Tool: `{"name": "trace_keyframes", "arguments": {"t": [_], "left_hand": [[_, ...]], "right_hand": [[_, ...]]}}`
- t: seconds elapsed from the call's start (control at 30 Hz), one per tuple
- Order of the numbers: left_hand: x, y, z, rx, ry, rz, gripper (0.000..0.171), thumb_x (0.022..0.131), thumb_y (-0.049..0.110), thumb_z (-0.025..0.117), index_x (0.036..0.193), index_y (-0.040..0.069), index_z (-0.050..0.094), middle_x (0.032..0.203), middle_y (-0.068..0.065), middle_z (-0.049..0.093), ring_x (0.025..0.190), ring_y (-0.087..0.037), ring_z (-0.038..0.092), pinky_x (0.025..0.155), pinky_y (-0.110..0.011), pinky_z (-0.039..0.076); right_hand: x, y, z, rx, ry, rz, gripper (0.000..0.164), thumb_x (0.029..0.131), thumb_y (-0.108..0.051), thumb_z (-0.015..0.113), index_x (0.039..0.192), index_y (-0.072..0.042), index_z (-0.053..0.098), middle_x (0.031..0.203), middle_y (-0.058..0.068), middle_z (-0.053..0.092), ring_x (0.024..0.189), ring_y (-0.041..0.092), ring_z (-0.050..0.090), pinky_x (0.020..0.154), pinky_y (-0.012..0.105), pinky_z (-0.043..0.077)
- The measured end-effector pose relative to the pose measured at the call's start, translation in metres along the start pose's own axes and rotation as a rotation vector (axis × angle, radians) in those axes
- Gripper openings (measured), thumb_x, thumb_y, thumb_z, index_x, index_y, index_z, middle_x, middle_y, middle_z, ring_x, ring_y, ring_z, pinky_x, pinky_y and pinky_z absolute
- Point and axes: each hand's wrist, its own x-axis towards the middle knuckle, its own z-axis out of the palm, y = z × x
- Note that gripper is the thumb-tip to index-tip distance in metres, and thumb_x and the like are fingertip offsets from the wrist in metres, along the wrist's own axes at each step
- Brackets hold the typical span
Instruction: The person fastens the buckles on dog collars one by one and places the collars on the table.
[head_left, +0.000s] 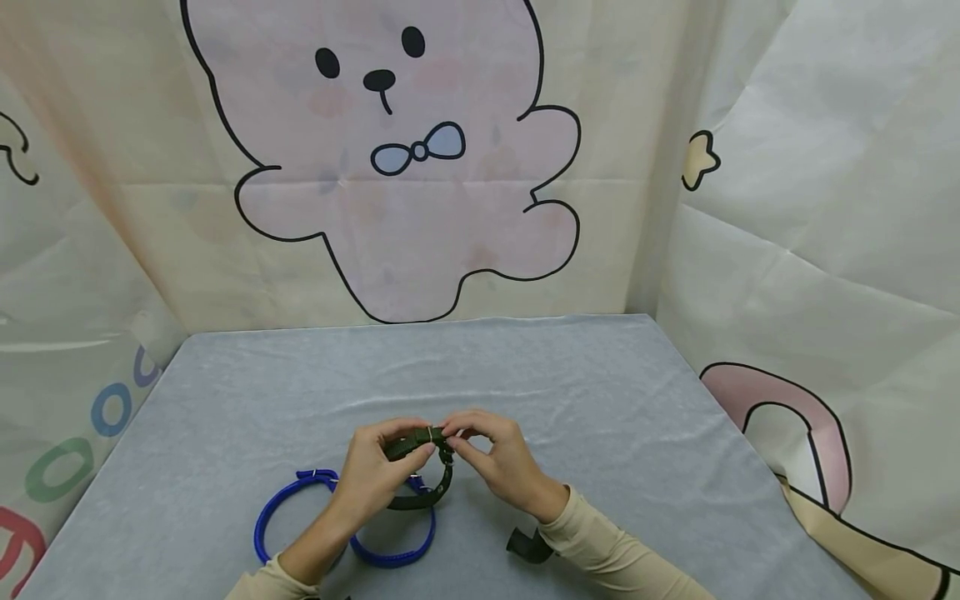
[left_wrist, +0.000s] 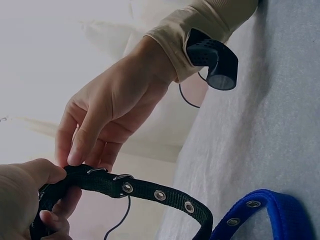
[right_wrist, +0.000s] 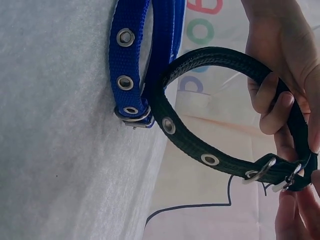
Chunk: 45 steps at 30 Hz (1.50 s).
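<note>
A dark green webbing collar with metal eyelets forms a loop held above the table. My left hand grips its band, thumb on one face and fingers curled behind. At the buckle end, my right hand pinches the strap between thumb and fingertips. The right wrist view shows the metal buckle with the strap through it and a D-ring beside it. Below the hands, two blue collars, one on the left and one further right, lie as loops on the cloth.
A grey cloth covers the table. Printed curtains with a bear drawing enclose its back and sides. A black wrist camera sticks out by the right sleeve.
</note>
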Motion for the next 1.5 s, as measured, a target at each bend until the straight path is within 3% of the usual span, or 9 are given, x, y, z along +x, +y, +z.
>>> {"name": "trace_keyframes", "arguments": {"t": [0.33, 0.57, 0.83, 1.07, 1.27, 1.5], "left_hand": [[0.000, 0.001, 0.000, 0.006, 0.012, 0.000, 0.023, 0.089, 0.009, 0.077, 0.112, 0.004, 0.075, 0.106, -0.010, 0.077, 0.089, -0.007, 0.073, 0.074, -0.023, 0.059], [0.000, 0.002, 0.000, -0.023, 0.033, 0.007, 0.023, 0.090, 0.009, 0.076, 0.112, 0.006, 0.074, 0.104, -0.011, 0.078, 0.084, -0.007, 0.072, 0.073, -0.025, 0.059], [0.002, 0.002, -0.001, -0.058, 0.101, 0.028, 0.024, 0.090, 0.009, 0.076, 0.113, 0.003, 0.073, 0.102, -0.013, 0.078, 0.083, -0.008, 0.072, 0.072, -0.023, 0.058], [0.002, 0.001, -0.003, -0.067, 0.128, 0.067, 0.025, 0.092, 0.011, 0.074, 0.115, 0.001, 0.072, 0.106, -0.016, 0.077, 0.093, -0.004, 0.072, 0.077, -0.022, 0.056], [0.003, 0.002, -0.007, -0.049, 0.039, 0.110, 0.032, 0.096, 0.009, 0.069, 0.127, 0.003, 0.067, 0.115, -0.018, 0.075, 0.097, -0.004, 0.071, 0.077, -0.026, 0.058], [0.007, 0.004, -0.017, -0.049, -0.126, 0.080, 0.040, 0.099, 0.013, 0.065, 0.138, 0.003, 0.060, 0.128, -0.021, 0.069, 0.107, -0.004, 0.068, 0.081, -0.025, 0.058]], "right_hand": [[0.000, 0.001, 0.000, 0.011, -0.035, -0.046, 0.019, 0.097, -0.001, 0.064, 0.112, -0.004, 0.074, 0.116, 0.014, 0.072, 0.103, 0.021, 0.069, 0.084, 0.028, 0.059], [0.000, 0.002, 0.001, 0.036, -0.048, 0.001, 0.027, 0.096, -0.004, 0.066, 0.123, -0.005, 0.070, 0.122, 0.015, 0.072, 0.104, 0.023, 0.070, 0.080, 0.029, 0.059], [0.001, 0.000, -0.002, 0.029, -0.120, 0.054, 0.042, 0.098, -0.008, 0.065, 0.140, -0.008, 0.060, 0.140, 0.015, 0.063, 0.124, 0.025, 0.063, 0.086, 0.029, 0.058], [0.002, -0.002, -0.005, 0.015, -0.200, 0.106, 0.050, 0.100, -0.007, 0.062, 0.148, -0.005, 0.050, 0.148, 0.016, 0.056, 0.110, 0.026, 0.068, 0.084, 0.029, 0.059], [0.006, 0.001, -0.014, 0.026, -0.179, 0.105, 0.044, 0.102, -0.008, 0.059, 0.146, -0.006, 0.053, 0.141, 0.016, 0.062, 0.098, 0.024, 0.071, 0.082, 0.030, 0.059], [0.009, 0.007, -0.029, 0.062, -0.239, 0.144, 0.044, 0.102, -0.009, 0.059, 0.145, -0.004, 0.054, 0.142, 0.017, 0.061, 0.095, 0.023, 0.073, 0.081, 0.030, 0.059]]}}
